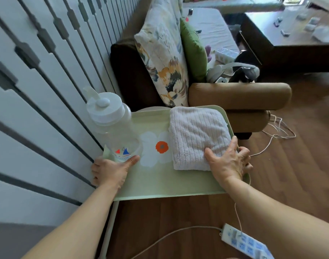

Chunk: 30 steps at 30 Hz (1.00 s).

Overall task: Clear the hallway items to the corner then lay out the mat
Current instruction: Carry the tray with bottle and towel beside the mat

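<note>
A pale green tray-top table [165, 186] with a flower print stands against the white wall, beside a sofa arm. On it lie a folded pale pink ribbed towel or mat [197, 137] at the right and a clear plastic jug with a white lid [113, 126] at the left. My left hand [111, 171] grips the tray's left edge, thumb on top beside the jug's base. My right hand [229, 161] grips the right edge, with its thumb resting on the towel's near corner.
A brown sofa arm [238, 96] with a floral pillow [163, 58] and a green cushion stands just behind the tray. A power strip [246, 242] and loose cords [277, 131] lie on the wooden floor at the right. A dark coffee table [290, 34] stands far right.
</note>
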Motion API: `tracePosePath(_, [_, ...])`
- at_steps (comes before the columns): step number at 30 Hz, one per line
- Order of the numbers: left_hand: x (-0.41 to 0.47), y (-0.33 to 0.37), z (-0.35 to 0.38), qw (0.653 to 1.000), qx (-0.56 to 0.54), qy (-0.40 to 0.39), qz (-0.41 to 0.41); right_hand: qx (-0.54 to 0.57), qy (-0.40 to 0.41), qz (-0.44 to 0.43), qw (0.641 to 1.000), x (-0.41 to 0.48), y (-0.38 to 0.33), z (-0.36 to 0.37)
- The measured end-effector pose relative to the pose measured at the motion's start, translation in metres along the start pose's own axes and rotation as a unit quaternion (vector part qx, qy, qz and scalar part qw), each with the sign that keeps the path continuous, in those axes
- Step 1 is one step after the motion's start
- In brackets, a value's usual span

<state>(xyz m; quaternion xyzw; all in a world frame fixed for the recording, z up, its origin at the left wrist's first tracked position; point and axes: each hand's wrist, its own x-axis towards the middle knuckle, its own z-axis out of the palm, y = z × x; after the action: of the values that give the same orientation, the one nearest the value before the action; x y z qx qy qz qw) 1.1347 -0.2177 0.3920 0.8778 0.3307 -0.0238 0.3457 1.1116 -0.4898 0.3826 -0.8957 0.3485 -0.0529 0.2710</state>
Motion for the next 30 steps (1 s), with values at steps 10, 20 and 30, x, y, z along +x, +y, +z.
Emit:
tracePosePath(10, [-0.088, -0.007, -0.051, 0.999, -0.015, 0.047, -0.012, 0.020, -0.003, -0.050, 0.999, -0.041, 0.017, -0.072])
tracePosePath(20, [-0.203, -0.051, -0.092, 0.989, -0.055, 0.120, -0.071, 0.023, -0.034, -0.120, 0.992, -0.096, 0.054, -0.135])
tracePosePath(30, [-0.272, -0.103, -0.141, 0.974, -0.069, 0.180, -0.120, 0.029, -0.055, -0.165, 0.984, -0.164, 0.061, -0.161])
